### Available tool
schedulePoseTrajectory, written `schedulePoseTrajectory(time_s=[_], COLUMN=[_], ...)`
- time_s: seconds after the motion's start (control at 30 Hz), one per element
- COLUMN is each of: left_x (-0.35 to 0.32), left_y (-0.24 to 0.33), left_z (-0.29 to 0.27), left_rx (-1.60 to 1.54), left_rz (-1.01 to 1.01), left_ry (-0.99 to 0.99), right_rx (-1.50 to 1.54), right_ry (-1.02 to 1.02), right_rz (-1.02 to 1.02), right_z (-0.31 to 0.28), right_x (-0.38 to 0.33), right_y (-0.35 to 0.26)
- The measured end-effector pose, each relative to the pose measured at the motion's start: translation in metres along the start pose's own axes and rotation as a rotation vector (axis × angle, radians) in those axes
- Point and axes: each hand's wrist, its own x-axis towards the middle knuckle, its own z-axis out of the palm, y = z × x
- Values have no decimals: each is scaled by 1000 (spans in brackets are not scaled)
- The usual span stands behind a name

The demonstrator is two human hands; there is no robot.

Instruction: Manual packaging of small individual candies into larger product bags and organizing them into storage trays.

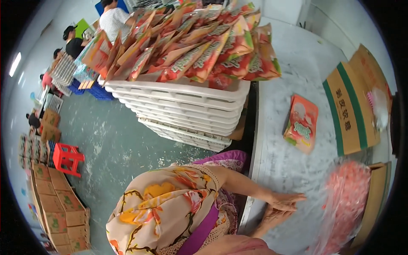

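My left hand [287, 200] is over the worktable [280, 72], fingers stretched out and pointing right. Just below it, my right hand [272, 220] reaches up against it, so the two touch. Its fingers are partly covered, and the part that shows looks stretched out. I see nothing held in either hand. To the right lies a large clear plastic bag of pink-red pieces [346, 195], next to an open cardboard box [370, 208]. Farther up the table is a small pile of flat red-orange pouches [302, 123].
A tall stack of white plastic crates [182, 100] stands left of the table, its top heaped with filled red pouches [204, 55]. A green-striped carton [348, 108] is at the far right. A red stool [68, 159], stacked cartons [59, 204] and several people occupy the left side.
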Motion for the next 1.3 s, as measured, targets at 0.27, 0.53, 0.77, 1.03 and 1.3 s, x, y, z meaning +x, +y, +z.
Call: schedulePoseTrajectory(time_s=[0.27, 0.53, 0.77, 1.03, 1.3], left_x=[12, 16, 69, 74, 76], left_y=[-24, -22, -23, -34, -8], left_z=[21, -93, -217, -228, -199], left_rx=[-285, 245, 1088, 1161, 643], left_rz=[-289, 122, 240, 192, -376], left_ry=[-203, 208, 44, -108, -283], right_rx=[-315, -471, -388, 298, 1027], right_ry=[-49, 33, 94, 275, 359], right_rz=[2, -93, 23, 425, 667], right_z=[-18, -4, -11, -22, -30], right_x=[-15, 37, 43, 32, 52], right_y=[34, -34, -37, -4, -33])
